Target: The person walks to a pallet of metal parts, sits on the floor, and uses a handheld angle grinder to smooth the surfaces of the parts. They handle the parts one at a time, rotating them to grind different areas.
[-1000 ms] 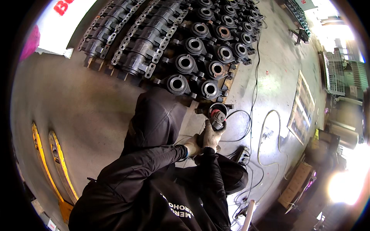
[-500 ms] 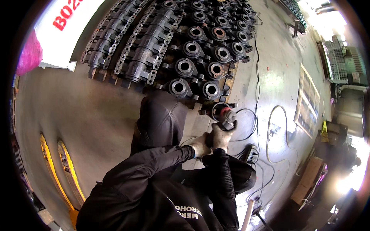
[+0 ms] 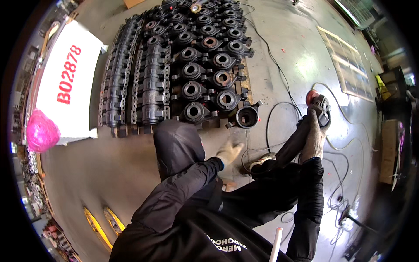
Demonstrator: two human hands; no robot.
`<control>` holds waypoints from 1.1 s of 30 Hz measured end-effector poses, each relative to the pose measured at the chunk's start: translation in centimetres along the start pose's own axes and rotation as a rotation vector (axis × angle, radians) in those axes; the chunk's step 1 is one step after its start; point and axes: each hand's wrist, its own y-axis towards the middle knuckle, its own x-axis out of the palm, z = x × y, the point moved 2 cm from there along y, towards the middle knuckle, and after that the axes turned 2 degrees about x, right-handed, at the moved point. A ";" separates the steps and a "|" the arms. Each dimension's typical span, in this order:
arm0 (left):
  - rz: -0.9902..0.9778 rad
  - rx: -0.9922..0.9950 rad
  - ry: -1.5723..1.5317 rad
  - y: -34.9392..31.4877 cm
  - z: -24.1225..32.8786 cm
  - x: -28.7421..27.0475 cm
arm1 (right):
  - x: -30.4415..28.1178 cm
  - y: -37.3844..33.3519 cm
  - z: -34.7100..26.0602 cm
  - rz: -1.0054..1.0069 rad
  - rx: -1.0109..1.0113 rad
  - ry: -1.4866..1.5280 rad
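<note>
My right hand [image 3: 313,139], in a pale work glove, is out to the right and closed around an angle grinder [image 3: 322,109]. The grinder has a dark body and a reddish disc at its far end. My left hand [image 3: 230,151], also gloved, is held in front of my bent leg with its fingers partly apart and nothing in it. Beyond it, a black metal part with a round bore [image 3: 247,117] sits at the near right corner of the stacked parts, touched by neither hand.
Rows of black ring-shaped castings [image 3: 192,90] and long track-link assemblies [image 3: 153,74] rest on wooden supports. Cables [image 3: 268,126] cross the floor at right. A wooden frame [image 3: 345,61] lies farther right. At left are a white box [image 3: 65,83], a pink wrapped bundle [image 3: 42,131] and yellow forks [image 3: 97,228].
My right hand has swung the grinder rightward, away from the bored metal part. My left hand has come off the grinder and stays near my knee. The view has shifted too.
</note>
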 end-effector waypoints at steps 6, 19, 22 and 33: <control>0.251 -0.172 0.108 2.3 -3.1 -3.7 | -4.4 2.9 1.9 0.027 0.088 0.190; 0.144 -0.060 0.612 9.1 1.2 -4.0 | -7.5 2.6 1.1 0.141 0.135 0.285; 0.104 -0.043 0.664 10.7 0.6 -4.7 | -7.4 2.4 0.8 0.148 0.152 0.287; -0.107 -0.059 0.537 12.6 4.0 -5.2 | -7.2 2.6 -0.1 0.160 0.139 0.327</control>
